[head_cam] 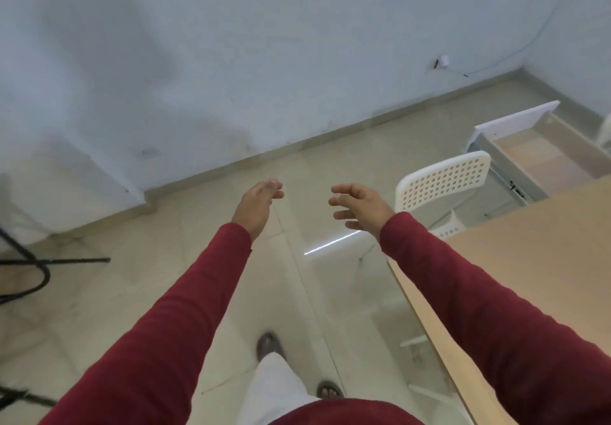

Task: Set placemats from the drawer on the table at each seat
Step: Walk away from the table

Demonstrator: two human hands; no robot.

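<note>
Drawer (542, 153): pulled open at far right, beyond white chair (443, 180); long axis runs far-left to near-right; no placemats visible inside.
Hands: left hand (259, 204) and right hand (358, 208) both empty, fingers loosely spread, over floor.
Nearer: right hand.
Desk (529, 259): near right, bare where visible.

Head view: worn on the person, facing forward and down over both arms.
Near: sleeves, floor (314, 292).
Right: table (535, 259) edge.
Far: wall (264, 44).
</note>
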